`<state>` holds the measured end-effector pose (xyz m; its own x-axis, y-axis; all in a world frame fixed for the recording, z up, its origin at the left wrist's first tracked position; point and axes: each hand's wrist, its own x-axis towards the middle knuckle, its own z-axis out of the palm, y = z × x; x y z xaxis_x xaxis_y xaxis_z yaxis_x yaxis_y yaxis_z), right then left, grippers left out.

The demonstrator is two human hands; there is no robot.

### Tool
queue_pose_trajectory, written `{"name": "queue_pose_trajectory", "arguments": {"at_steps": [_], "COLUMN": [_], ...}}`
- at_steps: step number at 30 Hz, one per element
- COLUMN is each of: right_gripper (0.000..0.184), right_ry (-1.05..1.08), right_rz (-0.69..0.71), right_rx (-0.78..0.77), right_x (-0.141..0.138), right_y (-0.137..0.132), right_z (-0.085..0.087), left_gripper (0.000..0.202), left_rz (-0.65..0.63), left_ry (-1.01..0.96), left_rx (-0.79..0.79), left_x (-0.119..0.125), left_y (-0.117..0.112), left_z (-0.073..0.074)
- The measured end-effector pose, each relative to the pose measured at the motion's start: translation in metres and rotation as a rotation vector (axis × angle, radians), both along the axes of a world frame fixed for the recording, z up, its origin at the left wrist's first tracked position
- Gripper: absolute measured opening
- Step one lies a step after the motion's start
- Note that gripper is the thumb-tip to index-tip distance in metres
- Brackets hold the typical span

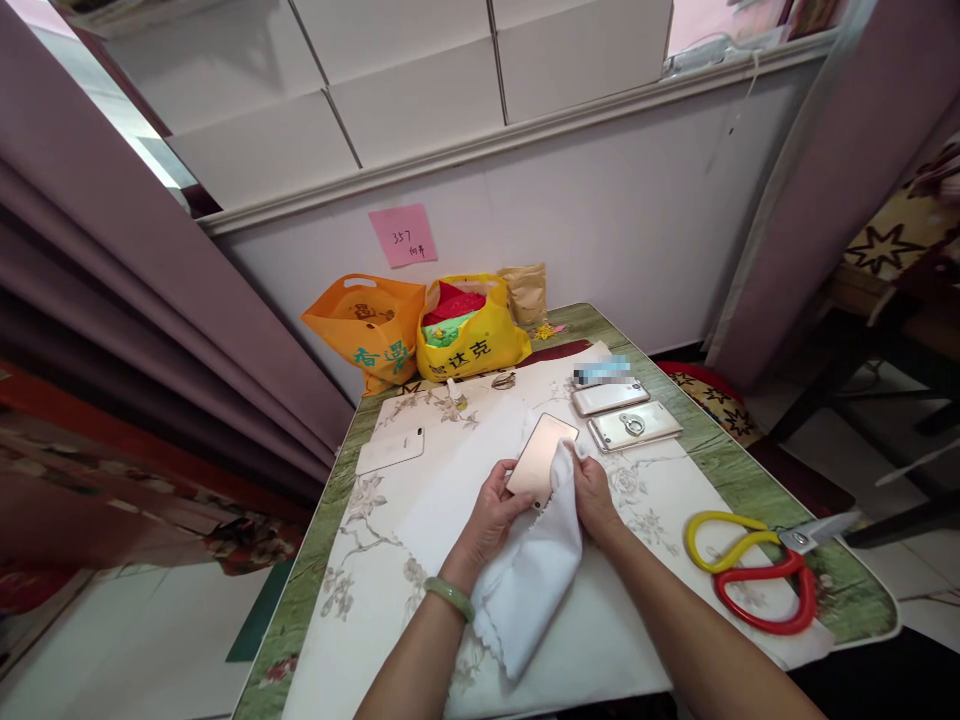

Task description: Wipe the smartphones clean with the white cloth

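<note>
My left hand (489,515) grips the near end of a rose-gold phone (541,458), held back side up above the table. My right hand (592,495) is closed on a white cloth (529,580) and presses it against the phone's right edge. The cloth hangs down between my wrists. A green bangle (448,594) sits on my left wrist.
A white phone (390,449) lies at the left on the floral mat (645,500). Two phones (609,397) (634,425) lie at the right, one with a ring holder. Large scissors (754,572) rest near the right edge. An orange bag (369,332) and a yellow bag (469,328) stand at the far end.
</note>
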<state>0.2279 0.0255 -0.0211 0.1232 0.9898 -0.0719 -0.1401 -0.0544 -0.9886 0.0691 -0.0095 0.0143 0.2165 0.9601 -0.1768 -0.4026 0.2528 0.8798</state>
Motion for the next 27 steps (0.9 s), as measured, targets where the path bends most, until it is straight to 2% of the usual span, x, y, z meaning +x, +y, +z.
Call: {"name": "queue_pose_trajectory", "arguments": {"at_steps": [4,8,11,15,19,23,27], "right_gripper": [0.05,0.056,0.048,0.061,0.055,0.048,0.057], "right_ry": [-0.023,-0.09,-0.123,-0.068,-0.003,-0.016,-0.054], "right_rz": [0.046,0.082,0.011,-0.04,-0.008,-0.043,-0.082], "right_rx": [0.038,0.056,0.041,-0.038,0.025,0.021,-0.008], "right_x": [0.0,-0.001,0.0,0.002,0.004,0.005,0.005], "right_y": [-0.002,-0.003,-0.002,-0.001,-0.002,-0.003,-0.003], "right_z": [0.002,0.005,0.006,0.006,0.01,0.012,0.01], "left_gripper": [0.046,0.046,0.05,0.053,0.048,0.043,0.033], "left_rz": [0.009,0.013,0.018,0.025,0.066,0.106,0.159], "left_ry": [0.011,0.015,-0.003,-0.028,-0.084,-0.128,-0.164], "left_rx": [0.017,0.02,-0.006,-0.044,-0.055,-0.041,-0.032], "left_x": [0.0,-0.001,0.0,0.001,-0.001,-0.001,0.001], "left_y": [0.001,0.002,0.001,0.002,0.002,0.001,0.002], "left_z": [-0.005,-0.004,-0.001,0.003,0.003,0.005,0.005]}}
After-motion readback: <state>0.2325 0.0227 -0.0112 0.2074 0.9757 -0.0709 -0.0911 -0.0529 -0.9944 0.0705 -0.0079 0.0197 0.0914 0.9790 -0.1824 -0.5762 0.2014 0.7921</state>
